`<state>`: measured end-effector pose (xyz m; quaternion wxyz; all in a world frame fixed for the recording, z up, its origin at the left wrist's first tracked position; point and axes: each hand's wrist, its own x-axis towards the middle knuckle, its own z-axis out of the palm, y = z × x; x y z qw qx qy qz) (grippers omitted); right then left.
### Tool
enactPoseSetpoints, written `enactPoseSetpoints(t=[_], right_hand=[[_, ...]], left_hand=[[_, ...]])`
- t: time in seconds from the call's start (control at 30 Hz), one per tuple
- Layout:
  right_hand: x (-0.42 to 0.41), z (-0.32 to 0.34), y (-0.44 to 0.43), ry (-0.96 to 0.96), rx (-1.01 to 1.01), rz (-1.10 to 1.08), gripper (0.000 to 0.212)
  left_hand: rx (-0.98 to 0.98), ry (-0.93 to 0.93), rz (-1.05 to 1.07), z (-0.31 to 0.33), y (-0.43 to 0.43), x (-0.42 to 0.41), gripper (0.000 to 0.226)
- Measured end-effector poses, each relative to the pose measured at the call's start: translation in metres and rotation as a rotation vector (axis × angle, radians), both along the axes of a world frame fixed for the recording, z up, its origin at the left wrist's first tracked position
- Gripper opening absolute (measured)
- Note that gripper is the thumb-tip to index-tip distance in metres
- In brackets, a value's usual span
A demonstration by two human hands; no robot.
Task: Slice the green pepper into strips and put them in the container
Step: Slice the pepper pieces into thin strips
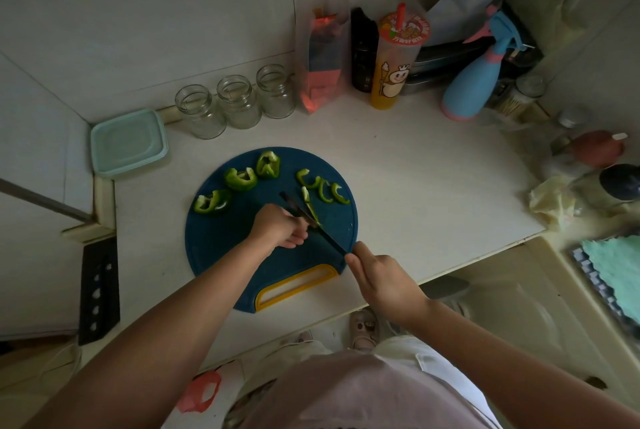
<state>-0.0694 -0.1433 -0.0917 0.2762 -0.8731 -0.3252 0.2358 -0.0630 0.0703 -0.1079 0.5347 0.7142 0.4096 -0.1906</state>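
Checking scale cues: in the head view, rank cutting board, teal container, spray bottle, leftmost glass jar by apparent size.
1. cutting board
2. teal container and spray bottle, too alike to rank
3. leftmost glass jar

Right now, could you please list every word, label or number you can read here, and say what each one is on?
No text can be read with certainty.
Drink cup lid: a band of printed characters, too small and blurred to read.
Drink cup side: a cartoon figure only, no legible words.
Clear pouch: coloured print, blurred.
Dark bottle: label too dark to read.
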Motion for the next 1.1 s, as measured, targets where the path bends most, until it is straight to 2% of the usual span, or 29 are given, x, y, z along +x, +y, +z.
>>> enactPoseSetpoints(t=[0.1, 0.37, 0.57, 0.7, 0.8, 0.9, 1.1], right_hand=[[0.001, -0.002, 0.008, -0.026, -0.06, -0.023, 0.035], [0.012, -0.002, 0.01, -0.134, -0.215, 0.098, 0.029], [0.022, -0.002, 0.008, -0.164, -0.266, 0.152, 0.036], [0.028, -0.002, 0.005, -0.141, -0.245, 0.165, 0.035], [0.036, -0.005, 0.0, -0.056, -0.168, 0.14, 0.035], [0.041, -0.006, -0.007, -0.007, -0.123, 0.14, 0.026], [0.044, -0.004, -0.022, -0.067, -0.147, 0.189, 0.026]], left_hand=[[-0.012, -0.02, -0.001, -0.001, -0.003, -0.004, 0.018], [0.031, -0.064, -0.033, -0.001, -0.003, -0.007, 0.016], [0.032, -0.03, -0.041, -0.001, -0.004, -0.004, 0.015], [-0.026, 0.029, -0.008, 0.002, -0.003, 0.0, 0.015], [-0.07, 0.068, 0.006, 0.005, 0.0, 0.003, 0.016], [-0.095, 0.102, -0.017, 0.009, 0.004, 0.007, 0.012], [-0.063, 0.146, -0.093, 0.011, 0.009, 0.013, 0.012]])
